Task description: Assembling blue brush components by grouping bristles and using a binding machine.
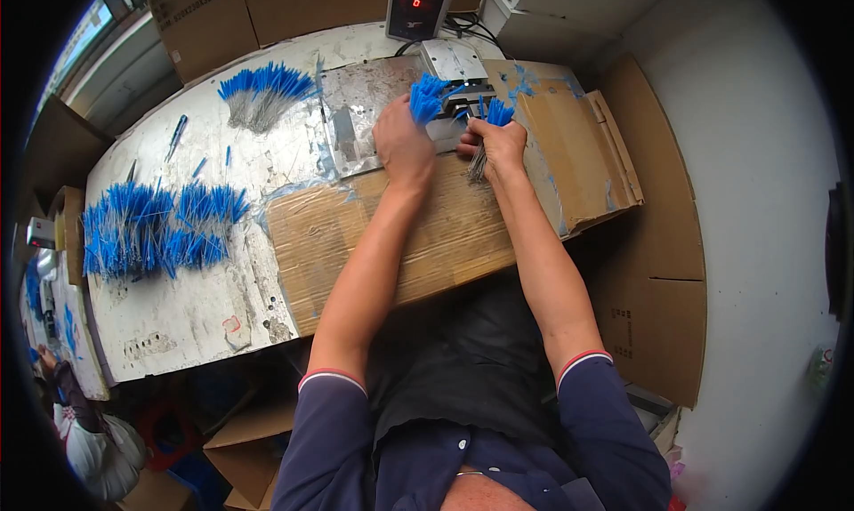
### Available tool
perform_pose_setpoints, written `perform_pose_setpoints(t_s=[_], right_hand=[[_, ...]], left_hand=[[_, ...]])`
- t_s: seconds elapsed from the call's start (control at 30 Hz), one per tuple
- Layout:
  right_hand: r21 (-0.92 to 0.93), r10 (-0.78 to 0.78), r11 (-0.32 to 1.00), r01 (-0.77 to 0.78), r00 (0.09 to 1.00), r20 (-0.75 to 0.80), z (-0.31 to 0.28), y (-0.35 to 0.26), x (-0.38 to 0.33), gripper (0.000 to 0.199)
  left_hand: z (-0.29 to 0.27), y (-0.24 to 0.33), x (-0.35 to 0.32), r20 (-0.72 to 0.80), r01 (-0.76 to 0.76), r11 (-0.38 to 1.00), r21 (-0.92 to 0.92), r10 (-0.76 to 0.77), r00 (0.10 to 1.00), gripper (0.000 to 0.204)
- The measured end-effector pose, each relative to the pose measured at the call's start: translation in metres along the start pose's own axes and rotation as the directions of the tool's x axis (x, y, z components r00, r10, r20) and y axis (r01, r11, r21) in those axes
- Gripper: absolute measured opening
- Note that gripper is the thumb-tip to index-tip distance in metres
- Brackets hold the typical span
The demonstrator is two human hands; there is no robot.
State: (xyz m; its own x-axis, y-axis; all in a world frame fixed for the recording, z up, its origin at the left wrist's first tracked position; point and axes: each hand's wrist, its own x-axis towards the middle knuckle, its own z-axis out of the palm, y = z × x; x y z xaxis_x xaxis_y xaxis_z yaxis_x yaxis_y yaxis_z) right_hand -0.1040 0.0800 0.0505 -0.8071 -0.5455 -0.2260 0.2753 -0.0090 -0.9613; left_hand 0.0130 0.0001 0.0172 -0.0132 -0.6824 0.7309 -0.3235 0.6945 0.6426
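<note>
My left hand [403, 142] grips a bundle of thin blue-tipped wires [427, 98], tips fanned upward. My right hand [495, 144] holds a smaller bunch of blue-tipped wires [496, 112], with grey ends hanging below the fist. Both hands are close together at a small metal machine block [455, 66] on a metal plate [356, 111]. Sheets of cardboard [445, 235] lie under my forearms.
A pile of blue-tipped wires [262, 91] lies at the far left of the plate, and a larger heap [151, 231] lies at the bench's left. A box with a red digital display [418, 4] stands behind the machine. Cardboard boxes line the back and right.
</note>
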Motion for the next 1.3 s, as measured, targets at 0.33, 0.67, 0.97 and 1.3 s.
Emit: perform_pose_setpoints(t_s=[0.33, 0.67, 0.97, 1.3], right_hand=[[0.199, 0.016, 0.98, -0.023, 0.999, 0.036, -0.018, 0.0, -0.011, 0.01], [0.189, -0.036, 0.982, 0.023, 0.997, 0.066, -0.022, 0.0, -0.023, 0.012], [0.089, -0.057, 0.995, 0.055, 0.998, 0.025, -0.019, 0.004, -0.021, 0.016], [-0.083, 0.026, 0.996, -0.037, 0.991, -0.131, 0.006, -0.002, -0.009, 0.019]], left_hand=[[-0.005, 0.003, -0.005, 0.357, 0.095, 0.99, 0.104, -0.126, 0.926, 0.017], [-0.004, 0.002, -0.006, 0.363, 0.08, 0.991, 0.106, -0.114, 0.925, 0.018], [-0.005, 0.002, -0.005, 0.35, 0.098, 0.987, 0.127, -0.137, 0.927, 0.019], [0.002, -0.007, -0.006, 0.098, 0.196, 0.98, -0.038, -0.192, 0.976, 0.015]])
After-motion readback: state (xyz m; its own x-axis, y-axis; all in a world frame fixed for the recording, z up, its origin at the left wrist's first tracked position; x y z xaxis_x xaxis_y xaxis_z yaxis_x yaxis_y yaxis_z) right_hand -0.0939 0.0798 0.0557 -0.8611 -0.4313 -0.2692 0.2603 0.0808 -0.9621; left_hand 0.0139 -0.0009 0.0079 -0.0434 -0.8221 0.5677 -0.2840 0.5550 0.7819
